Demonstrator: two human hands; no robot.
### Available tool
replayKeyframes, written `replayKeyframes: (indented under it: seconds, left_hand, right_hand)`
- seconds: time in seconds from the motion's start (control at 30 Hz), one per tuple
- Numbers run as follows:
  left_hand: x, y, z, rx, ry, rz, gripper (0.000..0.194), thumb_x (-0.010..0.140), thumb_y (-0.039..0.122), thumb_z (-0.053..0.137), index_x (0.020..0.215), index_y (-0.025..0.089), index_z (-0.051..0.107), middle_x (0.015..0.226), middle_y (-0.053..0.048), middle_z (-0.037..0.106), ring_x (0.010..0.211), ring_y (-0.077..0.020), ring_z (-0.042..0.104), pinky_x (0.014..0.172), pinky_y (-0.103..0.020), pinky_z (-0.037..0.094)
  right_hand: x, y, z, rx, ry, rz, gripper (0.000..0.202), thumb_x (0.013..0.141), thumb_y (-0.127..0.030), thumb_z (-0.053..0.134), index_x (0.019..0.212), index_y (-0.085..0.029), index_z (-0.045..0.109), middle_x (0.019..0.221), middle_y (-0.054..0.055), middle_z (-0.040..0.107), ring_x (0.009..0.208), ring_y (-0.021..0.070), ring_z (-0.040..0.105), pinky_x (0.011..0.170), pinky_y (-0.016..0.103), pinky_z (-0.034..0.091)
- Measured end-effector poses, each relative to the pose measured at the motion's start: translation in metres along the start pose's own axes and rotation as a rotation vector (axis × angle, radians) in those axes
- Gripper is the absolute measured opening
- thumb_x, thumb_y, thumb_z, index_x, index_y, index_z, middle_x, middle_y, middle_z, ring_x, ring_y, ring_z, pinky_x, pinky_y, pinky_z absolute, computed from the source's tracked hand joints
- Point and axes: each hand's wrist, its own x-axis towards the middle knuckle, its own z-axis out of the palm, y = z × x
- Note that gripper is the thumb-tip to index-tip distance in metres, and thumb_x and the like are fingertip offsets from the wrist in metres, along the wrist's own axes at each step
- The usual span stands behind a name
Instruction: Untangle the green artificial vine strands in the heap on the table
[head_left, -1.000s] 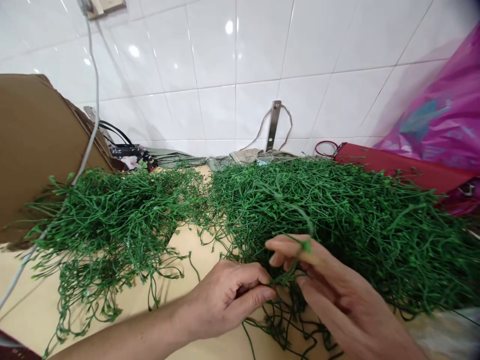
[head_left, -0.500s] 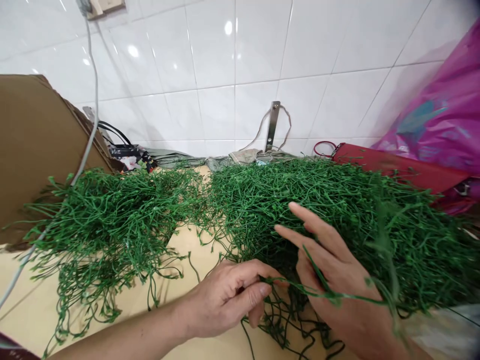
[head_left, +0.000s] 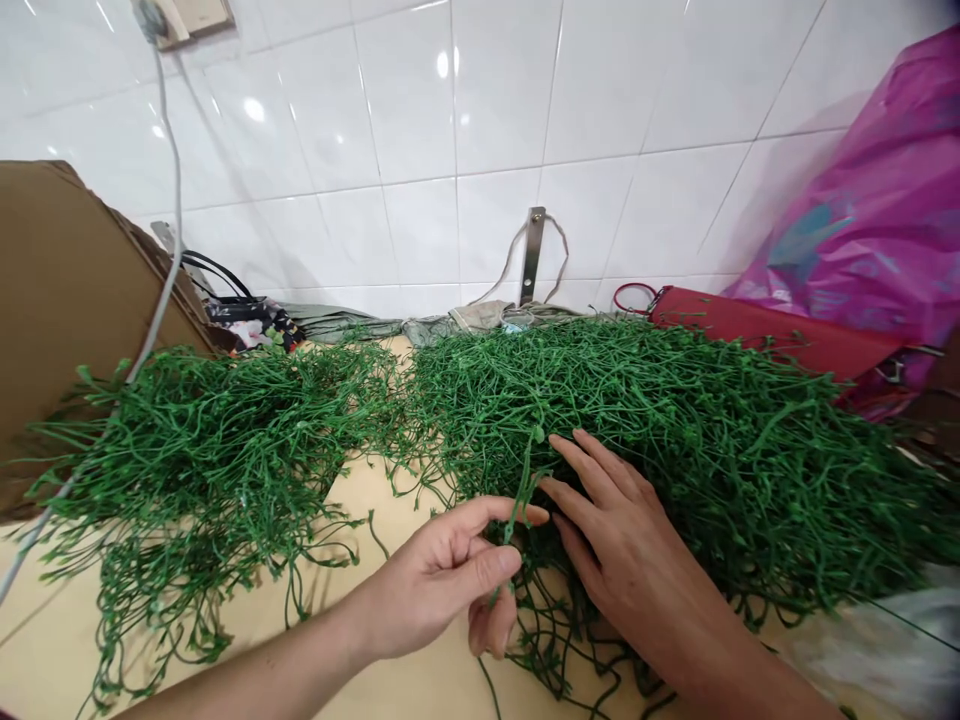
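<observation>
My left hand point(head_left: 450, 570) is closed in a loose pinch in front of the right pile, with a thin green plastic-looking stem point(head_left: 523, 490) between thumb and index finger. The stem stands up, its small bud-like tip above the fingers. To its right, my right hand point(head_left: 622, 530) lies palm down at the front of a large pile of green stems point(head_left: 637, 380), its fingers stretched out and holding nothing I can see. Some fingertips reach into shadow among the stems. Loose curly stems point(head_left: 555, 640) hang below and between both hands.
A second heap of green stems point(head_left: 225, 430) lies left, crossed by a white cable point(head_left: 169, 150). A cardboard box point(head_left: 67, 330) stands at far left. Behind on the right are a red pouch point(head_left: 772, 335) and a magenta plastic bag point(head_left: 870, 210). A tiled wall point(head_left: 405, 120) closes the back.
The stem that stretched sideways across my right hand now stands upright in my left fingers. My right hand has turned flatter and moved slightly left. The view has shifted a little.
</observation>
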Motion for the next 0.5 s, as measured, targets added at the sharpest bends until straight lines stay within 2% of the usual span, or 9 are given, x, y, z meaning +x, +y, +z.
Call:
replayKeyframes:
  seconds: [0.07,0.13,0.2,0.27,0.33,0.4,0.5]
  left_hand:
    - [-0.004,0.003,0.000,0.014,0.074,0.168,0.050,0.097,0.049,0.057,0.138,0.021,0.055,0.057,0.004,0.061,0.046,-0.0074,0.051,0.050,-0.018,0.043]
    - [-0.009,0.009,0.000,0.019,0.216,0.398,0.040,0.100,0.041,0.055,0.137,0.028,0.057,0.062,0.003,0.063,0.052,-0.0076,0.053,0.054,-0.018,0.045]
    - [-0.012,0.015,-0.001,-0.009,0.379,0.556,0.038,0.102,0.036,0.054,0.140,0.033,0.055,0.067,0.002,0.065,0.056,-0.0077,0.054,0.057,-0.017,0.045]
    - [-0.013,0.019,-0.001,-0.065,0.506,0.561,0.040,0.102,0.033,0.053,0.142,0.033,0.052,0.068,0.003,0.065,0.056,-0.0072,0.052,0.056,-0.017,0.043]
    - [-0.012,0.021,-0.001,-0.117,0.569,0.472,0.039,0.101,0.034,0.055,0.140,0.028,0.056,0.065,0.003,0.062,0.053,-0.0063,0.049,0.055,-0.016,0.042]
    - [-0.009,0.022,-0.001,-0.157,0.607,0.404,0.034,0.099,0.037,0.059,0.129,0.023,0.064,0.066,0.003,0.061,0.053,-0.0053,0.047,0.056,-0.015,0.041]
    - [-0.003,0.026,-0.001,-0.182,0.692,0.406,0.029,0.095,0.040,0.064,0.115,0.020,0.073,0.082,0.000,0.064,0.059,-0.0043,0.047,0.060,-0.014,0.042]
  right_hand:
    - [0.000,0.000,0.000,-0.005,0.001,0.005,0.035,0.095,-0.011,0.045,0.115,-0.016,0.073,0.144,0.016,0.056,0.142,0.0341,0.042,0.108,0.056,0.046]
    - [0.001,-0.001,0.001,-0.010,0.002,0.009,0.034,0.094,-0.011,0.046,0.114,-0.016,0.074,0.144,0.016,0.057,0.142,0.0341,0.043,0.108,0.056,0.046]
    - [0.001,-0.001,0.001,-0.008,0.006,0.014,0.034,0.095,-0.011,0.046,0.113,-0.016,0.074,0.143,0.016,0.058,0.141,0.0341,0.044,0.108,0.057,0.046]
    - [0.001,-0.002,0.001,0.001,0.010,0.021,0.034,0.095,-0.012,0.045,0.112,-0.017,0.075,0.142,0.016,0.059,0.140,0.0338,0.045,0.108,0.057,0.046]
    - [0.001,-0.002,0.002,0.010,0.018,0.027,0.035,0.096,-0.013,0.045,0.111,-0.017,0.076,0.142,0.016,0.059,0.140,0.0334,0.045,0.108,0.057,0.046]
    - [0.001,-0.002,0.002,0.014,0.023,0.026,0.035,0.096,-0.014,0.044,0.111,-0.017,0.076,0.142,0.016,0.060,0.140,0.0329,0.045,0.108,0.056,0.046]
    - [0.000,-0.001,0.002,0.012,0.031,0.020,0.036,0.096,-0.014,0.043,0.109,-0.018,0.076,0.140,0.015,0.061,0.139,0.0320,0.046,0.107,0.055,0.047]
